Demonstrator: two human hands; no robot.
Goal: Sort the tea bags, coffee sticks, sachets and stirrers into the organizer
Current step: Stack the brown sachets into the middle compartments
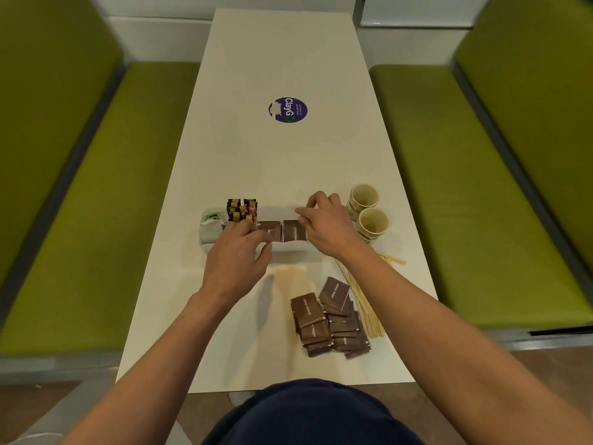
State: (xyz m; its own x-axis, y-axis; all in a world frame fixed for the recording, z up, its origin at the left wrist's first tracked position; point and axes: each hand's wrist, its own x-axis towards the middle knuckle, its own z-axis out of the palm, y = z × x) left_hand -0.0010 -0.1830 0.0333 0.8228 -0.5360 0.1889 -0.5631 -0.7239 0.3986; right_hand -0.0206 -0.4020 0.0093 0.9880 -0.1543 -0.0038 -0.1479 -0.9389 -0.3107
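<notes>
A white organizer (pixel 288 250) stands across the middle of the table. Its left end holds tea bags (pixel 210 224), and beside them coffee sticks (pixel 242 208) stand upright. Brown sugar sachets (pixel 293 231) stand in two middle compartments. My left hand (pixel 239 255) rests over the organizer's front left, fingers curled at the sachets and coffee sticks. My right hand (pixel 324 223) pinches the top of the right sachet stack. A loose pile of brown sachets (pixel 330 322) lies near the front. Wooden stirrers (pixel 365 300) lie beside it, partly under my right forearm.
Two paper cups (pixel 369 213) stand to the right of the organizer. A purple round sticker (pixel 288 109) marks the table's far half. Green bench seats (pixel 465 187) flank the long white table (pixel 282 162) on both sides.
</notes>
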